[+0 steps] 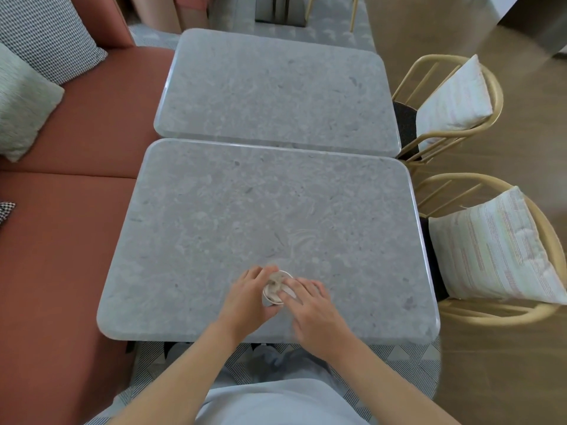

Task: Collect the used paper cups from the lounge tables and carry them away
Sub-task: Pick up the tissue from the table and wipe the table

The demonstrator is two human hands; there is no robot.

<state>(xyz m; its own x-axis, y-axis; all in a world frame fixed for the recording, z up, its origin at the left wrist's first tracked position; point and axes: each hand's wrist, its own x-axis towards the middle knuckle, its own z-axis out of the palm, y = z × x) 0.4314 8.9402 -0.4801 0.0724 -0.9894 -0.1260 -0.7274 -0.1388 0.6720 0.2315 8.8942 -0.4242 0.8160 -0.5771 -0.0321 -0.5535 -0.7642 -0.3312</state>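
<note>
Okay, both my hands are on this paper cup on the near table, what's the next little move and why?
Probably lift the paper cup straight up off the near table. Your left hand already wraps its side and your right hand has fingers at its rim, where something crumpled seems tucked inside. No other cup shows on either table, so this one looks ready to carry away.

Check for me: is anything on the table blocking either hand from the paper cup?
Nothing visible does. The left hand already grips the paper cup, and the right hand has fingers at its rim. The near table around them shows no other item.
</note>
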